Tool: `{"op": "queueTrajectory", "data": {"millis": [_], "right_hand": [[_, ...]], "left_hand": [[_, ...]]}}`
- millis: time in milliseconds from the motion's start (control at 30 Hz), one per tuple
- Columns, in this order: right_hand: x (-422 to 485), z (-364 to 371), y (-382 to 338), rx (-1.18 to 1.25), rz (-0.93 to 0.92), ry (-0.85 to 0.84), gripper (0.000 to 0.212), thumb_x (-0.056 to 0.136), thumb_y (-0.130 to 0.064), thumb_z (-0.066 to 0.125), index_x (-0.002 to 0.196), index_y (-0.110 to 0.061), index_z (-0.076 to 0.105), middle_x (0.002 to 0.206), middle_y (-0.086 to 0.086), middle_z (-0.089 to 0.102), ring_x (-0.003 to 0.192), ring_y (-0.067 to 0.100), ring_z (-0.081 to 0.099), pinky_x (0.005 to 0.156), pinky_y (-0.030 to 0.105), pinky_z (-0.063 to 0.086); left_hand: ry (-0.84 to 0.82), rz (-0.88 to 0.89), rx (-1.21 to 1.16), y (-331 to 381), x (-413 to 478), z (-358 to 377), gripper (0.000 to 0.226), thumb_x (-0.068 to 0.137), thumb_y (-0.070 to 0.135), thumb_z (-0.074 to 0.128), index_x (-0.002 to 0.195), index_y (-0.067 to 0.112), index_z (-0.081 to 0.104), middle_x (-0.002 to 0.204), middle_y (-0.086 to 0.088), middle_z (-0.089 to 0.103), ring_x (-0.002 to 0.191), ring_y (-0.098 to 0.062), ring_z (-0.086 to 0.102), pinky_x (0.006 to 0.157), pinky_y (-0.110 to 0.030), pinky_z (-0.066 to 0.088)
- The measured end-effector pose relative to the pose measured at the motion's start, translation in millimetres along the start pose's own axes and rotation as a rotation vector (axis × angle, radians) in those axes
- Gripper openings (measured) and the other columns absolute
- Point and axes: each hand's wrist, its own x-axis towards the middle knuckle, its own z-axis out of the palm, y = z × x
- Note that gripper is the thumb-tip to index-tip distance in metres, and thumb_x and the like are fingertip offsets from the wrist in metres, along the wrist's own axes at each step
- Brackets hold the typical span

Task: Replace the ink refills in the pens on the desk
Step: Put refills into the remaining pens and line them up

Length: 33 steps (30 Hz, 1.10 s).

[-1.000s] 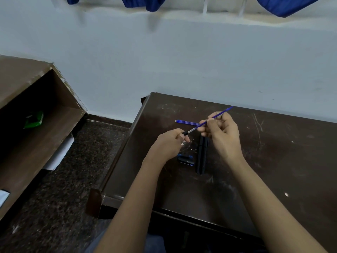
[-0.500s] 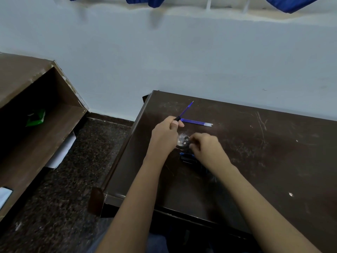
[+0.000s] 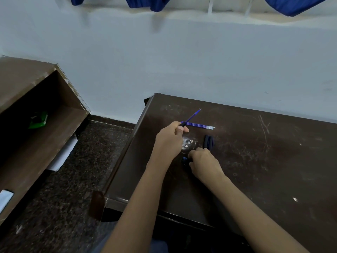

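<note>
My left hand is shut on a blue ink refill that points up and to the right, its tip in the air. Behind it, two spare blue refills lie side by side on the dark desk. Two dark pen barrels lie parallel just right of a scuffed white patch. My right hand rests low on the desk, fingers curled over small blue and black pen parts; whether it grips one is hidden.
A brown wooden shelf unit stands at the left with a green item inside. Dark speckled floor lies between it and the desk's left edge. A pale wall runs behind, with blue cloth hanging above.
The right hand let go of the refill and dropped to the pen parts near the desk's front. The left hand kept the refill and swung it up and leftward.
</note>
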Motion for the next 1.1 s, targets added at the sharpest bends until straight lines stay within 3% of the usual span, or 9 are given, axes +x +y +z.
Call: {"op": "queueTrajectory", "data": {"millis": [200, 400, 533, 600, 700, 833, 933, 1100], "right_hand": [[0.2, -1.7, -2.0, 0.062, 0.026, 0.005, 0.027, 0.093, -0.016, 0.053, 0.119, -0.009, 0.052, 0.121, 0.010, 0.055, 0.114, 0.025, 0.050, 0.088, 0.037, 0.050], [0.6, 1.3, -2.4, 0.075, 0.011, 0.044, 0.030, 0.093, -0.016, 0.051, 0.122, -0.009, 0.048, 0.121, 0.010, 0.055, 0.112, 0.024, 0.051, 0.086, 0.035, 0.051], [4.5, 3.8, 1.3, 0.081, 0.009, 0.169, 0.027, 0.091, -0.012, 0.050, 0.118, -0.009, 0.052, 0.116, 0.009, 0.054, 0.105, 0.024, 0.054, 0.085, 0.037, 0.052], [8.3, -2.2, 2.9, 0.303, 0.035, 0.286, 0.023, 0.089, -0.010, 0.052, 0.112, -0.010, 0.058, 0.108, 0.008, 0.058, 0.097, 0.023, 0.059, 0.084, 0.038, 0.053], [13.5, -23.4, 6.9, 0.847, 0.161, 0.428, 0.013, 0.086, -0.007, 0.057, 0.096, -0.013, 0.063, 0.087, 0.011, 0.064, 0.081, 0.022, 0.062, 0.079, 0.039, 0.053], [10.3, -55.3, 18.7, 1.659, 0.253, 0.419, 0.004, 0.092, -0.006, 0.057, 0.092, -0.008, 0.060, 0.077, 0.007, 0.062, 0.074, 0.017, 0.065, 0.079, 0.032, 0.057], [8.0, -67.9, 28.6, 1.895, 0.265, 0.424, 0.008, 0.093, -0.011, 0.057, 0.086, -0.009, 0.060, 0.068, 0.002, 0.068, 0.074, 0.013, 0.070, 0.082, 0.032, 0.059], [5.9, -71.5, 23.3, 1.929, 0.238, 0.404, 0.005, 0.092, -0.011, 0.059, 0.089, -0.009, 0.061, 0.078, 0.006, 0.069, 0.078, 0.014, 0.071, 0.084, 0.032, 0.058]], "left_hand": [[0.010, 0.015, 0.006, -1.9, -0.2, 0.6, 0.031, 0.101, 0.021, 0.035, 0.105, 0.017, 0.065, 0.069, 0.013, 0.045, 0.062, -0.005, 0.044, 0.057, -0.015, 0.035], [-0.005, 0.016, 0.044, -1.9, 0.0, -0.3, 0.031, 0.101, 0.020, 0.035, 0.107, 0.017, 0.065, 0.069, 0.013, 0.044, 0.062, -0.005, 0.044, 0.057, -0.015, 0.033], [-0.015, 0.021, 0.058, -2.9, -0.3, -1.5, 0.030, 0.101, 0.021, 0.036, 0.106, 0.018, 0.065, 0.071, 0.014, 0.046, 0.064, -0.004, 0.044, 0.058, -0.014, 0.034], [-0.019, 0.023, 0.068, -3.2, 0.1, -1.9, 0.029, 0.101, 0.021, 0.036, 0.105, 0.018, 0.065, 0.075, 0.011, 0.049, 0.065, -0.004, 0.044, 0.059, -0.015, 0.035], [-0.020, 0.005, 0.072, -3.4, 1.6, -2.6, 0.028, 0.101, 0.021, 0.037, 0.106, 0.019, 0.065, 0.075, 0.012, 0.048, 0.066, -0.004, 0.044, 0.059, -0.016, 0.034], [-0.015, 0.012, 0.060, -5.6, 0.5, -3.5, 0.028, 0.100, 0.022, 0.039, 0.104, 0.019, 0.067, 0.074, 0.014, 0.049, 0.066, -0.004, 0.046, 0.057, -0.013, 0.034], [-0.021, 0.024, 0.056, -5.6, -0.9, -3.4, 0.027, 0.099, 0.021, 0.040, 0.102, 0.020, 0.067, 0.081, 0.011, 0.054, 0.066, -0.004, 0.047, 0.057, -0.012, 0.035], [-0.054, 0.024, 0.075, -6.4, -0.9, -3.1, 0.028, 0.099, 0.021, 0.041, 0.104, 0.021, 0.068, 0.089, 0.008, 0.058, 0.065, -0.004, 0.047, 0.056, -0.010, 0.035]]}}
